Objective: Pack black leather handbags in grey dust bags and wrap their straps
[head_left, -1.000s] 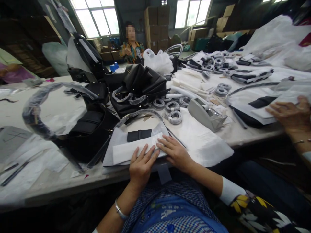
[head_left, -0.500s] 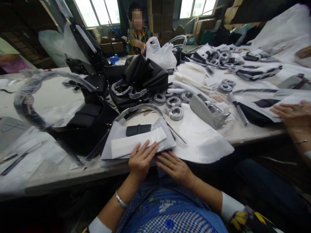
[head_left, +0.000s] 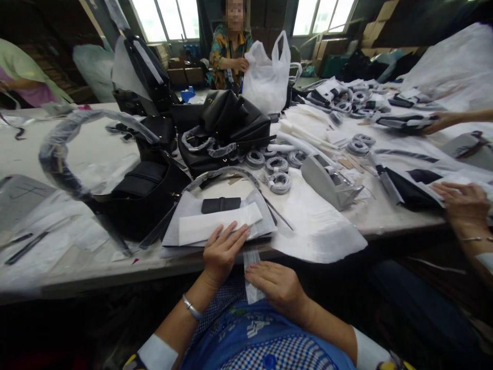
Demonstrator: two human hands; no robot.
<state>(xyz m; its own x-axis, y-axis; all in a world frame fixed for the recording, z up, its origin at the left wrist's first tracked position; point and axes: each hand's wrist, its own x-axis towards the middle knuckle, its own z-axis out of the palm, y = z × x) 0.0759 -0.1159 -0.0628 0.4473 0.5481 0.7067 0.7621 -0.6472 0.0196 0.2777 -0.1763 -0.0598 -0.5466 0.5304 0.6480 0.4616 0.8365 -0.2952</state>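
Observation:
My left hand [head_left: 224,253] lies with fingers spread on a folded white strip [head_left: 204,227], pressing it against a flat black handbag near the table edge. White tissue [head_left: 259,198] covers much of that bag, and a black flap tab [head_left: 221,204] shows above the strip. The bag's handle [head_left: 231,171], wrapped in clear plastic, arches behind it. Below the edge, in front of the blue apron, my right hand [head_left: 279,285] has its fingers together on a translucent plastic strip [head_left: 252,293]. The strip's upper end reaches the bag's front edge.
A grey tape dispenser [head_left: 327,180] stands right of a fan of white sheets [head_left: 323,231]. Coiled wrapped straps [head_left: 278,182] lie behind. A black bag [head_left: 150,210] stands left. Co-workers' hands [head_left: 464,203] work at the right; a person opposite holds a white plastic bag [head_left: 265,77].
My right hand has moved down from the bag's edge toward my lap, with the translucent strip now showing. My left hand stays put. The person opposite has raised the white plastic bag.

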